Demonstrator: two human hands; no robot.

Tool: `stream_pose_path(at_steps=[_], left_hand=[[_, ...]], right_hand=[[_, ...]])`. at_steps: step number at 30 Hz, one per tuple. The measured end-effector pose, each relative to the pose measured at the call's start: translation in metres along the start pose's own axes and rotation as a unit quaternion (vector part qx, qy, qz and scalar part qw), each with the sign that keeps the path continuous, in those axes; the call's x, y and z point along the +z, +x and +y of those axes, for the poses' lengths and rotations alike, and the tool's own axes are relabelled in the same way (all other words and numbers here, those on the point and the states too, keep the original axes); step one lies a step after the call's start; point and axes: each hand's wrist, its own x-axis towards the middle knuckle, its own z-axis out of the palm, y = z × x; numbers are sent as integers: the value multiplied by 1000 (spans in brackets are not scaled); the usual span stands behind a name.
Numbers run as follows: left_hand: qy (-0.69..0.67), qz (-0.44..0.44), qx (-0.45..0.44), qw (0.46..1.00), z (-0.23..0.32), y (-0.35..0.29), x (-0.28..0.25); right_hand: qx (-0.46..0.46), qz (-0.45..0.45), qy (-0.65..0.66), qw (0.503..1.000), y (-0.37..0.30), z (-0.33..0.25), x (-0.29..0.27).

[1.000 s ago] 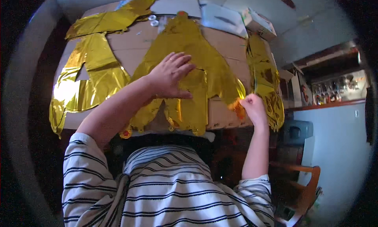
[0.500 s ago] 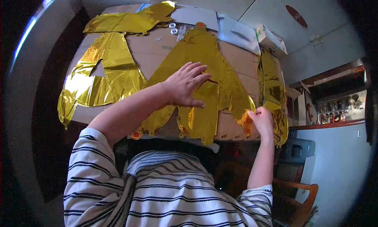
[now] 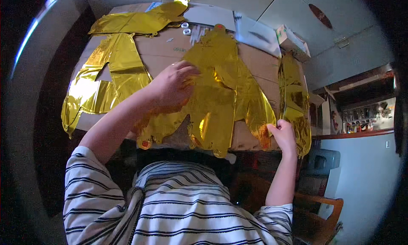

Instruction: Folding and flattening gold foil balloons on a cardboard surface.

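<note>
Right of centre, the foil's (image 3: 219,102) edge is pinched by the right hand (image 3: 283,136), seemingly for steadying; mid-frame, the left hand's (image 3: 175,81) fingers are curled, any grip untold.

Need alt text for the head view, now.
A person's right hand pinches the lower right part of a large gold foil piece on cardboard; the left hand is over its left side. More foil pieces lie either side.
</note>
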Motion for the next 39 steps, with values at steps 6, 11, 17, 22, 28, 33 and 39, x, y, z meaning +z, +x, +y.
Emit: stream_pose_path(at_steps=[6, 11, 17, 22, 28, 33, 39], left_hand=[[134, 19, 123, 983, -1, -28, 7], [120, 2, 122, 985, 8, -26, 11], [127, -7, 114, 985, 8, -28, 14], [146, -21, 97, 984, 9, -30, 8], [158, -33, 96, 982, 8, -25, 5], [177, -14, 87, 980, 10, -25, 10], [190, -3, 92, 977, 7, -26, 17]], right_hand=[[2, -3, 14, 1000, -4, 7, 5], [-2, 2, -10, 1000, -1, 19, 6], [-8, -1, -17, 1000, 2, 26, 7], [-3, 1, 12, 1000, 1, 30, 8], [-8, 8, -14, 1000, 5, 32, 7], [-19, 9, -28, 999, 2, 28, 5], [-13, -3, -14, 1000, 0, 25, 4]])
